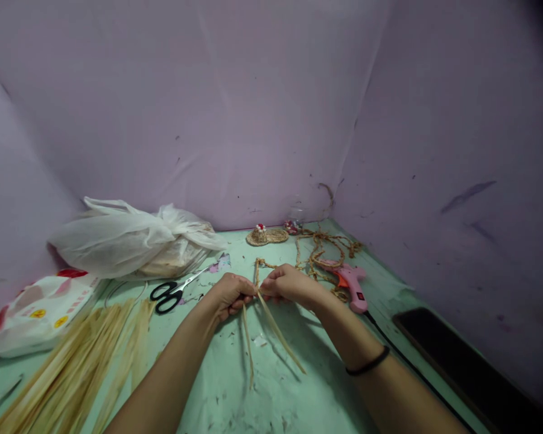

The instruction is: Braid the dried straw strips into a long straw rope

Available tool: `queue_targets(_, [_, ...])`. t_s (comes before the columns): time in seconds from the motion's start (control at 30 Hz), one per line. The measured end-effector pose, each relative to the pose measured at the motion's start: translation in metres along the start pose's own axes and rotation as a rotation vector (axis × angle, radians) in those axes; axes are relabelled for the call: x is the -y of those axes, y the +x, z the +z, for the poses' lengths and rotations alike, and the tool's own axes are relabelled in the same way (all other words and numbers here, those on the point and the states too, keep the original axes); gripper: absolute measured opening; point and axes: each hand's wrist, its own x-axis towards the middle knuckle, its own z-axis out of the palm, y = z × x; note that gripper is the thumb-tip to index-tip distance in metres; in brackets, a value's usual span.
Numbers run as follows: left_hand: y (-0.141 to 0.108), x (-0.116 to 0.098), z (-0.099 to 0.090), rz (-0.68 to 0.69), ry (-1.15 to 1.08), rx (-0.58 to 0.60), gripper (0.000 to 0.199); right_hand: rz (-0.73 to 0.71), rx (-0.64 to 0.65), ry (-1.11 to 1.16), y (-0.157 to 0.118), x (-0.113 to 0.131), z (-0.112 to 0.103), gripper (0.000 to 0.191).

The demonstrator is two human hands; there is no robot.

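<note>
My left hand point(232, 295) and my right hand point(286, 283) meet above the table, fingertips nearly touching. Each is pinched closed at the lower end of a thin braided straw cord point(257, 270). Loose pale straw strands point(277, 328) hang from under my fingers toward me. The finished cord runs away from my hands, and its coils point(328, 247) lie beyond my right hand. Which strand sits in which hand is partly hidden by the fingers. Behind the hands rests a small woven straw slipper point(274, 236) with red and white beads.
Left of my arms lie black-handled scissors point(171, 295), a bundle of flat straw point(75, 361), a knotted white plastic bag point(127, 241) and a printed white package point(45, 310). To the right are a pink glue gun point(355, 286) with its cable and a dark flat object point(452, 349). A bead jar point(293, 225) stands behind.
</note>
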Motion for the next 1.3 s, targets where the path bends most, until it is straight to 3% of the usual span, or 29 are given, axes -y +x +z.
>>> queue_targets(0.27, [0.000,0.000,0.001,-0.008,-0.006,-0.024,0.011,0.081,-0.021,0.085,0.002,-0.001,0.006,0.008])
queue_targets(0.4, [0.000,-0.001,0.003,-0.020,0.005,-0.045,0.010,0.066,-0.033,-0.114,0.006,-0.005,0.009,0.011])
queue_targets(0.57, [-0.001,-0.001,0.003,-0.010,0.004,-0.048,0.009,-0.031,-0.200,-0.457,0.001,-0.001,0.009,0.018])
queue_targets(0.77, [0.001,0.003,0.008,-0.003,0.116,-0.133,0.003,-0.020,-0.294,-0.627,-0.007,0.009,0.014,0.022])
queue_targets(0.87, [0.001,0.002,0.012,-0.035,0.178,-0.174,0.006,-0.016,-0.244,-0.651,-0.009,0.010,0.016,0.022])
queue_targets(1.03, [-0.002,-0.001,0.015,-0.068,0.230,-0.228,0.007,-0.148,0.101,-0.561,-0.012,0.010,0.008,0.024])
queue_targets(1.1, [-0.003,-0.002,0.013,-0.034,0.231,-0.206,0.005,-0.191,0.181,-0.520,-0.013,0.012,0.003,0.028])
queue_targets(1.2, [-0.003,-0.002,0.007,0.033,0.237,-0.162,0.004,-0.224,0.146,-0.492,-0.013,0.012,0.000,0.025])
queue_targets(1.3, [-0.001,-0.001,0.003,0.055,0.191,-0.140,0.003,-0.255,0.003,-0.454,-0.008,0.007,0.003,0.020])
